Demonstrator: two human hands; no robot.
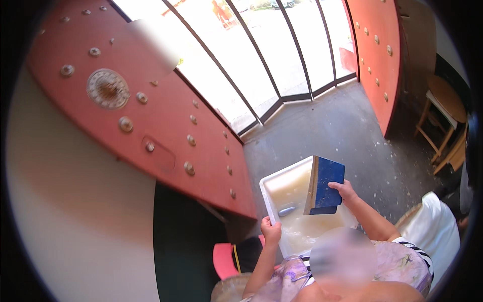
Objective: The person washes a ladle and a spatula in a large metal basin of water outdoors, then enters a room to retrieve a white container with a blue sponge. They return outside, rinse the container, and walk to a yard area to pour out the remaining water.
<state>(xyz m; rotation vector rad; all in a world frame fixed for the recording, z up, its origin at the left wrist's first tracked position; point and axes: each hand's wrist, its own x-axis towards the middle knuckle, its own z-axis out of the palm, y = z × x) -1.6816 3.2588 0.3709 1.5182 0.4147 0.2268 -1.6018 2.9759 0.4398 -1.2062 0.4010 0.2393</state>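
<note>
A white rectangular tray (266, 189) lies in front of me, holding cloudy, pale cream liquid. My left hand (271, 230) is closed round the rim on its left side. With my right hand (344, 192) I grip a blue slab (328, 181) by its right edge, thumb on its face. The slab is tilted over the right part of the tray and has a tan, worn edge along its left side. I cannot tell whether its lower end touches the liquid. A small grey-blue oval thing (287, 211) rests in the tray, left of the slab.
A red studded door (166, 116) stands at left, another red door (377, 55) at right. Dark metal bars (256, 60) close off the bright doorway. Wooden stools (445, 103) stand at far right. A white cloth (435, 226) hangs at my right, a pink seat (223, 260) at left.
</note>
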